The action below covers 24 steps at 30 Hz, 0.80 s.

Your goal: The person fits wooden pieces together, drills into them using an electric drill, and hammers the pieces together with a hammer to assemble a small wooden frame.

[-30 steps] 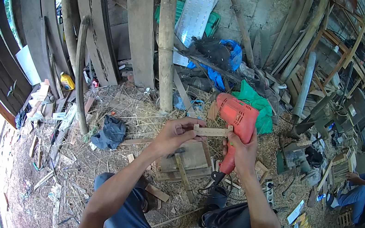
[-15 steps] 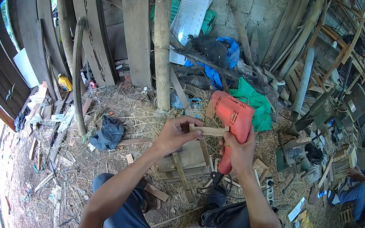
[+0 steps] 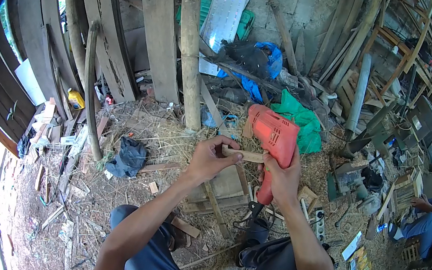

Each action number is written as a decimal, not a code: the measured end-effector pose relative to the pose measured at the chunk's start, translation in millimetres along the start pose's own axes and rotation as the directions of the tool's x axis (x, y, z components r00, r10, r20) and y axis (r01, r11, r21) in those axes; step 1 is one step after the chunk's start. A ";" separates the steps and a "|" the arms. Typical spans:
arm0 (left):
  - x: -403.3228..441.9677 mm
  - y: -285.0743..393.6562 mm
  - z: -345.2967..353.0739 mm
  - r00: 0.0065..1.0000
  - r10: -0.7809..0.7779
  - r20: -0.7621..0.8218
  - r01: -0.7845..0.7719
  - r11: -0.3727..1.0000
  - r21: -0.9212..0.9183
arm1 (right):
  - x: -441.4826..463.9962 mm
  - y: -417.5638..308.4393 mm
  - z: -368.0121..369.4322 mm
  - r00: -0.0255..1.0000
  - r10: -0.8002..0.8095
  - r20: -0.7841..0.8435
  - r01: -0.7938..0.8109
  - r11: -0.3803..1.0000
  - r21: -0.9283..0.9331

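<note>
A red power drill is gripped by its handle in my right hand, its front end pointing up and to the left. Between my two hands lies a small pale wooden piece. My left hand pinches its left end between thumb and fingers. The right end of the wood touches the thumb side of my right hand, just below the drill body. From the drill's base a black cord runs down. Under my hands, a flat wooden board rests on the ground.
Wood scraps and straw cover the ground. A black plastic bag lies at the left, a green cloth or bag behind the drill. A wooden post stands ahead. A power strip is at the right, and another person sits farther right.
The wooden piece has turned slightly, showing a different side in my fingers. The drill has shifted a little left with my right hand.
</note>
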<state>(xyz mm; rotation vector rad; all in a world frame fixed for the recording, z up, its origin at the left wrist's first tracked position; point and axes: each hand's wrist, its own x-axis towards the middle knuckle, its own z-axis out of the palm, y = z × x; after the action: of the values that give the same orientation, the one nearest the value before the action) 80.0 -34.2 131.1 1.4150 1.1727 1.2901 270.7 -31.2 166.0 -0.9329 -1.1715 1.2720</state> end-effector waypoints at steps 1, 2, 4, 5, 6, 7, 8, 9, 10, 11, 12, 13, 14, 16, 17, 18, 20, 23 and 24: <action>0.1 -1.2 -0.2 1.000 0.003 0.004 -0.003 1.000 0.007 | -0.3 -1.0 0.9 1.000 -0.001 -0.008 0.001 1.000 0.000; 0.0 -2.3 -0.3 1.000 0.006 0.009 -0.006 1.000 0.015 | -0.8 -1.2 1.2 1.000 -0.002 -0.016 0.002 1.000 0.000; 0.1 -3.0 -2.3 1.000 -0.008 0.003 0.008 0.996 -0.084 | 0.1 0.6 -3.1 1.000 -0.008 -0.012 0.007 0.999 -0.036; -1.9 -5.2 -6.0 1.000 -0.025 -0.003 0.024 0.983 -0.182 | 0.0 3.7 -6.1 1.000 -0.009 -0.009 0.008 0.997 -0.072; -1.8 -14.2 -12.4 0.999 -0.034 -0.018 0.030 0.983 -0.180 | -0.7 4.7 -8.7 1.000 0.002 0.006 -0.001 0.998 -0.070; 4.6 -29.5 -20.0 0.997 -0.069 -0.031 0.064 0.987 -0.148 | 1.0 2.5 -13.0 1.000 0.013 0.004 -0.012 0.992 -0.122; 9.2 -47.3 -26.4 0.993 -0.115 -0.037 0.110 0.987 -0.120 | 2.2 4.7 -20.7 0.999 0.032 -0.007 -0.033 0.984 -0.176; 12.8 -65.8 -32.0 0.990 -0.140 -0.036 0.134 0.983 -0.125 | 7.8 18.6 -35.1 0.998 0.012 0.057 -0.003 0.988 -0.152; 18.4 -84.8 -37.4 0.973 -0.229 -0.024 0.225 0.968 -0.107 | 6.4 22.7 -38.4 0.998 0.036 0.053 -0.027 0.987 -0.160; 25.5 -103.5 -39.9 0.952 -0.307 -0.007 0.305 0.948 -0.087 | 5.8 22.6 -42.0 0.993 0.095 0.064 -0.082 0.978 -0.192; 30.7 -122.2 -38.3 0.947 -0.320 0.009 0.319 0.943 -0.092 | 5.1 23.7 -46.6 0.986 0.153 0.064 -0.136 0.966 -0.222; 34.5 -142.4 -33.8 0.949 -0.315 0.008 0.315 0.949 0.017 | 5.3 27.4 -50.6 0.979 0.188 0.079 -0.162 0.953 -0.255; 37.7 -162.8 -27.6 0.951 -0.308 0.013 0.304 0.944 0.125 | 6.8 37.1 -58.7 0.978 0.202 0.053 -0.182 0.948 -0.260; 34.2 -194.0 -10.2 0.966 -0.258 0.011 0.248 0.940 0.237 | 11.4 54.8 -72.2 0.983 0.102 0.154 -0.028 0.907 -0.420; 29.4 -198.4 -2.4 0.983 -0.178 0.040 0.153 0.925 0.347 | 10.1 54.6 -76.5 0.984 0.118 0.130 -0.052 0.903 -0.427; 26.1 -201.6 5.1 0.992 -0.098 0.077 0.053 0.893 0.447 | 7.8 41.2 -70.3 0.962 0.263 0.070 -0.214 0.891 -0.400; 24.3 -213.9 18.7 0.983 -0.134 0.124 0.059 0.876 0.478 | 4.7 35.4 -73.0 0.908 0.419 0.001 -0.391 0.847 -0.361; 24.4 -218.3 29.2 0.986 -0.076 0.147 -0.021 0.821 0.570 | 4.2 39.7 -83.3 0.910 0.415 0.020 -0.383 0.856 -0.347; 24.9 -220.5 30.2 0.989 0.014 0.148 -0.104 0.776 0.623 | 3.6 37.6 -85.6 0.898 0.438 0.034 -0.392 0.835 -0.386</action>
<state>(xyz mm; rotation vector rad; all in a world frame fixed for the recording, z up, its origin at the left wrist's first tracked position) 91.7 30.1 -83.0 1.9998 1.5596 0.8371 346.2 -15.4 113.2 -1.4716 -1.3828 1.4954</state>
